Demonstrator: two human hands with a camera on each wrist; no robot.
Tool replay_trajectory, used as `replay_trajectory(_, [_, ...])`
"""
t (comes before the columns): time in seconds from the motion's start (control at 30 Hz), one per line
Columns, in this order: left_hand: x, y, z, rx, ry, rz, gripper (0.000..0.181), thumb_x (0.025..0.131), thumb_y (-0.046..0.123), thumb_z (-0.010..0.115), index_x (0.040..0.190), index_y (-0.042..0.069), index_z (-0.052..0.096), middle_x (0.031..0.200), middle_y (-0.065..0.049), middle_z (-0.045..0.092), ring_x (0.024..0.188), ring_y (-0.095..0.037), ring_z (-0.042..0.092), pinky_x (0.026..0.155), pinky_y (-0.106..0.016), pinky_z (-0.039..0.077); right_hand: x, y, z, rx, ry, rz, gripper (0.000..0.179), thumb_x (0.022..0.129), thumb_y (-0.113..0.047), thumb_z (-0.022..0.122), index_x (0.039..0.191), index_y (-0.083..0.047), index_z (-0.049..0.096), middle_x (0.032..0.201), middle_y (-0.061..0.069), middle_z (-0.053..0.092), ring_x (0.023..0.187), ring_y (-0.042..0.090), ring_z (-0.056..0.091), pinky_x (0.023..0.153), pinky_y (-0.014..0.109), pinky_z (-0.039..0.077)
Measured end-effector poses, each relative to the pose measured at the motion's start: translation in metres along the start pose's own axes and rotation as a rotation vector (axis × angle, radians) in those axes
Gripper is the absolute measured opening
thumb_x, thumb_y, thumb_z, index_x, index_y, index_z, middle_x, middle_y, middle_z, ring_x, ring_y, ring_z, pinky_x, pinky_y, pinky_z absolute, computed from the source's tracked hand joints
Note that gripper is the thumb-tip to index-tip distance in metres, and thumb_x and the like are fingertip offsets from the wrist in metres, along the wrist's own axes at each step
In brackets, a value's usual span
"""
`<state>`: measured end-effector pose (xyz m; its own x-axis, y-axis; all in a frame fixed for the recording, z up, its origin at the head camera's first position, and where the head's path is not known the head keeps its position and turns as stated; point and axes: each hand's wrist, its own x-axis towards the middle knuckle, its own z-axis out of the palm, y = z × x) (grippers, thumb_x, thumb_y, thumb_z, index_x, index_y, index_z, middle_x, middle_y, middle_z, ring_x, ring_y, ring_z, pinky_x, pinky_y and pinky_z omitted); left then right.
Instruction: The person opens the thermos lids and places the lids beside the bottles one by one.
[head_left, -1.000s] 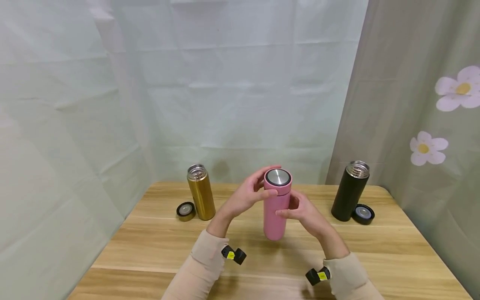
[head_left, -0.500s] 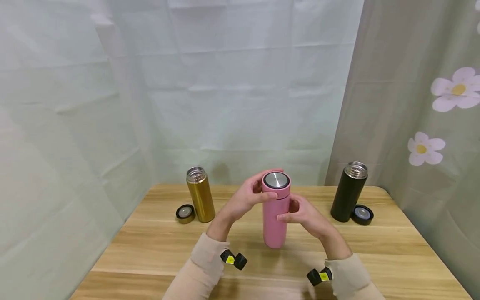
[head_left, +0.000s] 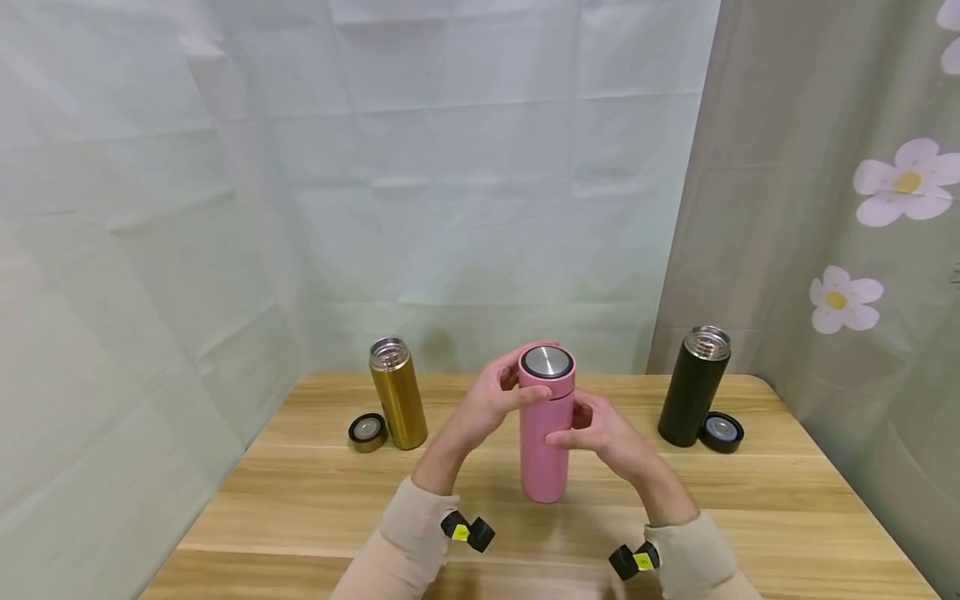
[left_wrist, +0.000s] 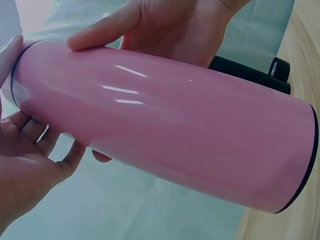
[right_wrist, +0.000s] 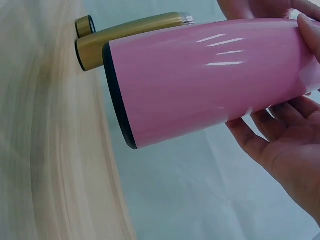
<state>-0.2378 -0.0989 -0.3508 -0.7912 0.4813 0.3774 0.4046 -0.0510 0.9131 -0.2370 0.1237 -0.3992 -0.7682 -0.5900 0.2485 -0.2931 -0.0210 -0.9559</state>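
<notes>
No readable text, only tiny illegible marks on 2 yellow stickers (head_left: 461, 532) on black wrist devices (head_left: 481, 535)

The sleeves (head_left: 386, 562) were pale beige, with broad cuffs (head_left: 417, 518). Against these sat small black cameras (head_left: 480, 534) bearing yellow labels (head_left: 461, 532).

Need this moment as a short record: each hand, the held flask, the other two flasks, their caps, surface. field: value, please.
left_hand: left hand holds the top, at the pink cap
right_hand: right hand grips the body, lower down
held_item: pink thermos flask, roughly upright, base off the tabletop
held_item_cap: on
flask_left: gold thermos flask, standing, uncapped
cap_left: gold cap, left of its flask
flask_right: black thermos flask, standing, uncapped
cap_right: black cap, right of its flask
surface: wood-grain tabletop
</notes>
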Motion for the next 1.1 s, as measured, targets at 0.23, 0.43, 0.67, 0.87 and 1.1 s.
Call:
replay_trajectory(0.23, [-0.001,-0.001,0.001,0.019,0.020,0.006,0.080,0.086,0.059,0.079,0.151,0.020,0.055,0.140,-0.003,0.064,0.129,-0.023,0.057,0.108,-0.048,0.045,0.000,0.001,0.002,-0.011,0.019,-0.002,0.059,0.092,-0.022,0.078,0.143,-0.002,0.056,0.127,0.016,0.068,0.112,0.035,0.066,0.092,0.044,0.057])
replay_trajectory(0.43, [-0.001,-0.004,0.004,0.046,0.044,-0.001,0.077,0.086,0.060,0.079,0.150,0.022,0.057,0.138,-0.001,0.065,0.130,-0.022,0.056,0.109,-0.055,0.043,-0.001,0.005,0.005,-0.024,0.057,0.025,0.058,0.090,-0.020,0.079,0.142,-0.002,0.057,0.127,0.015,0.068,0.112,0.032,0.067,0.093,0.043,0.057])
replay_trajectory(0.67, [0.000,-0.003,0.013,0.135,0.178,0.005,0.070,0.087,0.049,0.083,0.148,0.025,0.059,0.138,0.006,0.065,0.137,-0.019,0.052,0.114,-0.062,0.035,0.001,0.005,0.009,-0.117,0.187,0.004,0.055,0.090,-0.021,0.079,0.139,-0.006,0.060,0.129,0.015,0.067,0.115,0.031,0.064,0.097,0.043,0.053])
replay_trajectory(0.87, [0.002,-0.001,0.017,0.152,0.230,0.006,0.069,0.086,0.048,0.084,0.148,0.029,0.058,0.135,0.005,0.066,0.134,-0.021,0.054,0.110,-0.059,0.041,0.003,0.003,0.009,-0.105,0.199,0.030,0.054,0.090,-0.022,0.079,0.139,-0.009,0.061,0.130,0.013,0.067,0.114,0.030,0.065,0.098,0.042,0.054])
replay_trajectory(1.1, [-0.001,0.003,0.004,-0.058,-0.019,0.029,0.074,0.093,0.029,0.080,0.158,0.022,0.044,0.143,-0.010,0.061,0.127,-0.025,0.061,0.107,-0.042,0.049,0.002,-0.002,0.006,-0.056,0.082,0.005,0.054,0.090,-0.021,0.079,0.140,-0.009,0.061,0.130,0.012,0.067,0.116,0.034,0.063,0.095,0.045,0.055])
